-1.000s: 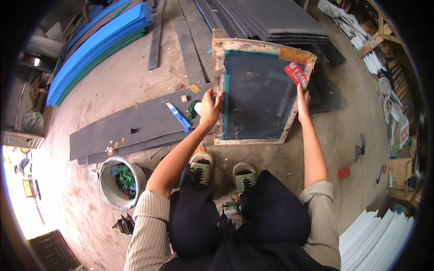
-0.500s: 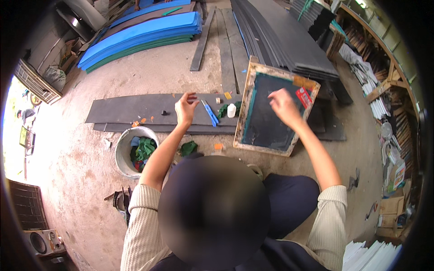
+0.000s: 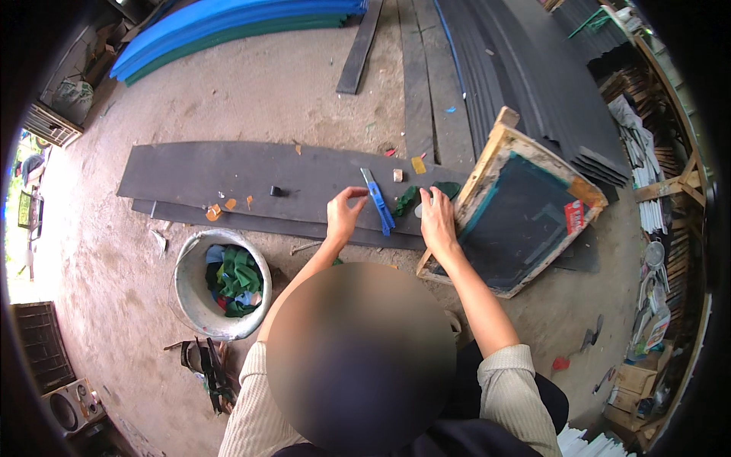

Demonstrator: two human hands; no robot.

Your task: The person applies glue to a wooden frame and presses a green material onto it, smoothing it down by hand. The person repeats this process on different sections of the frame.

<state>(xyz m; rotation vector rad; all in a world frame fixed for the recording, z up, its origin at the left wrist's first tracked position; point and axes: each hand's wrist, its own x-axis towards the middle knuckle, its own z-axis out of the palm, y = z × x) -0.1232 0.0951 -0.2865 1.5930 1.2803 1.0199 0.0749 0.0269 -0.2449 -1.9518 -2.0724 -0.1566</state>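
Observation:
My right hand (image 3: 438, 222) is closed around a small white bottle (image 3: 418, 211), most of which it hides. Green cloth scraps (image 3: 405, 201) lie beside the bottle. Just left of a blue-handled cutting tool (image 3: 381, 204), my left hand (image 3: 344, 218) hovers with thumb and fingers curved but apart, holding nothing. The tool lies on a long dark grey foam sheet (image 3: 213, 174), near a small pale block (image 3: 397, 175). To the right of my right hand a wooden-framed printing screen (image 3: 509, 221) with dark mesh and a red label stands tilted.
A white bucket (image 3: 181, 283) holding green and other cloth scraps stands left of my left arm. Blue sheets (image 3: 236, 21) are stacked at the far left. Dark sheets (image 3: 525, 84) pile up at the far right. A small black object (image 3: 275, 191) and orange scraps (image 3: 215, 212) lie on the foam sheet.
My right hand has left the space over the screen and come left to the white bottle. My left hand is nearer the blue-handled tool. The view has tipped down; the screen looks more tilted.

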